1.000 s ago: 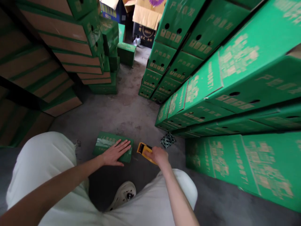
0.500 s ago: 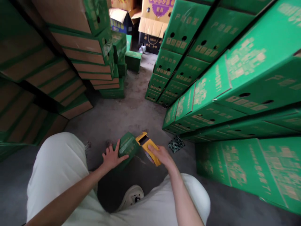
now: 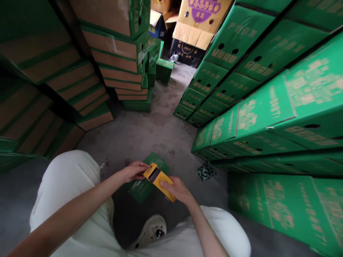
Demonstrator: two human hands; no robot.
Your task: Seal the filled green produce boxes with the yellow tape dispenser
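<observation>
A small yellow box with a dark opening near its far end is held between both my hands, above the floor. My right hand is closed around its near end, thumb on top. The fingers of my left hand are pinched together at the yellow flap of its far end. Below it lies a small green box with shiny clear tape or film on it, partly covered by my hands and the yellow box.
Green cartons are stacked high on the right, and more cartons on the left. A dark patterned packet lies on the grey floor. Open fruit cartons and a white cup-like object are at the back.
My left hand has come off the green box and taken hold of the yellow box's flap end. My right hand has brought the yellow box left, over the green box.
</observation>
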